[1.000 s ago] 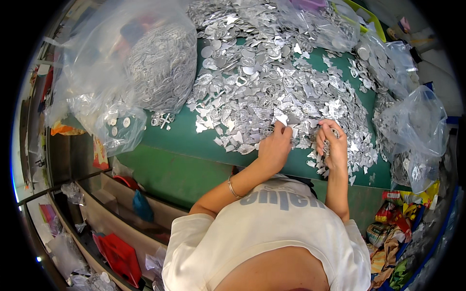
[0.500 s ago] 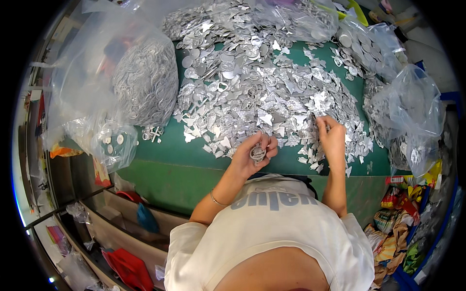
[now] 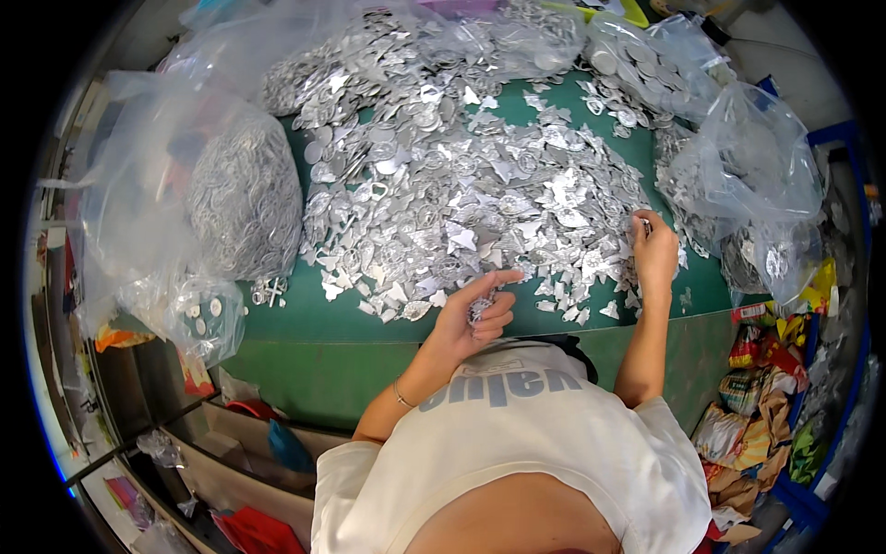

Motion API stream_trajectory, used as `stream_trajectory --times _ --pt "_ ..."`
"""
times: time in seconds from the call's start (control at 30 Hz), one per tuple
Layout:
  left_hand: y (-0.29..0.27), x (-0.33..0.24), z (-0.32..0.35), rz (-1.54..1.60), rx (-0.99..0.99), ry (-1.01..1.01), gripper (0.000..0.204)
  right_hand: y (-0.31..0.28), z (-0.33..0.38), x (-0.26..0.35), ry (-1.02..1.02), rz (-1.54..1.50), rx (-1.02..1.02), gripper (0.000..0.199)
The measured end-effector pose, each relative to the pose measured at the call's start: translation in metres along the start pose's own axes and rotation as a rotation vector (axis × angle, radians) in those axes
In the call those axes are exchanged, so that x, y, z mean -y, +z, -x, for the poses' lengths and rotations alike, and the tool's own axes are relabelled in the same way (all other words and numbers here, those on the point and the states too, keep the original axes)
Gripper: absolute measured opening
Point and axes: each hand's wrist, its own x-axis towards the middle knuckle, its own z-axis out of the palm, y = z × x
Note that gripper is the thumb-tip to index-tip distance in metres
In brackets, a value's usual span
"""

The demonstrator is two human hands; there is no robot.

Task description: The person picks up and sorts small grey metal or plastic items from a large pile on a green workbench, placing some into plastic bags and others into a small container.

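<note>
A wide heap of small flat silver metal pieces (image 3: 434,198) in many shapes covers the green table (image 3: 305,319). At the heap's near edge, my left hand (image 3: 472,319) curls its fingers around a silver openwork metal piece (image 3: 479,309), its index finger stretched out to the right. Whether more pieces lie in that palm is hidden. My right hand (image 3: 656,249) is at the heap's right edge, thumb and fingers bent together in a pinch. What lies between those fingertips is too small to make out.
Clear plastic bags crowd the table: a bulging one of ring-like pieces (image 3: 245,198) at left, one with discs (image 3: 637,60) at far right, another (image 3: 752,166) at right. Open drawers (image 3: 240,452) stand at lower left. Colourful packets (image 3: 748,397) pile up at lower right.
My right hand has moved to the right along the heap. My left index finger has stretched out, and the piece in that hand is more covered. The whole view has shifted slightly.
</note>
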Motion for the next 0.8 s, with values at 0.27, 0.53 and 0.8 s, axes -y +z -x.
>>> stream_trajectory --times 0.27,0.53,0.8 --pt "0.014 0.006 -0.014 -0.264 -0.163 0.147 0.027 0.025 -0.007 0.000 -0.279 0.007 -0.038 0.025" --pt "0.027 -0.041 -0.067 -1.726 -0.298 0.706 0.029 0.003 -0.031 -0.051 0.371 -1.397 0.239 0.011" --pt "0.061 -0.090 -0.145 -2.608 -0.299 0.424 0.036 0.012 -0.054 -0.048 0.018 -1.001 0.228 0.033"
